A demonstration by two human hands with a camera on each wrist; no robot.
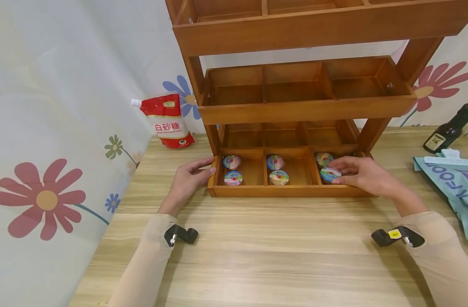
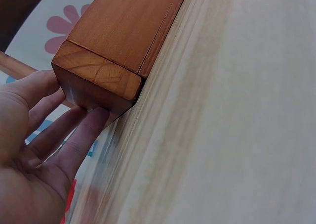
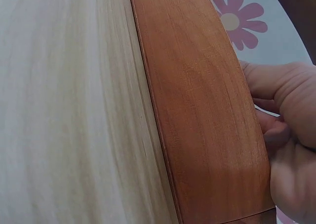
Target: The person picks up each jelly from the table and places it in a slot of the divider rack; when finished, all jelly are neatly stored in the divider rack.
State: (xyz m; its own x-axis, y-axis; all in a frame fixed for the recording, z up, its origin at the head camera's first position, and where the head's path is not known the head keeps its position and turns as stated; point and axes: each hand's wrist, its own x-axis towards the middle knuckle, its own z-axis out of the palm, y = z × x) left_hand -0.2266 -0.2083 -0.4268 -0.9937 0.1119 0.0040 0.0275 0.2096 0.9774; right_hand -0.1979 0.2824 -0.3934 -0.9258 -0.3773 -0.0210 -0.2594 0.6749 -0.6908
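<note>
My right hand (image 1: 366,174) reaches into the right compartment of the lowest tier of a brown wooden shelf (image 1: 307,110). Its thumb and fingers pinch a small cup with a blue-rimmed printed lid (image 1: 329,174). Just behind that one sits another lidded cup (image 1: 324,158). In the right wrist view the front board (image 3: 202,105) hides the fingertips and the cup. My left hand (image 1: 186,181) touches the left end of the bottom tray (image 1: 214,181), fingers extended; the left wrist view shows fingertips against the wooden end piece (image 2: 98,75).
Two cups (image 1: 232,178) sit in the left compartment and two cups (image 1: 279,177) in the middle one. A red-and-white sugar pouch (image 1: 169,123) stands left of the shelf. At the right are a dark bottle (image 1: 446,132) and a clipped light-blue bag (image 1: 458,183).
</note>
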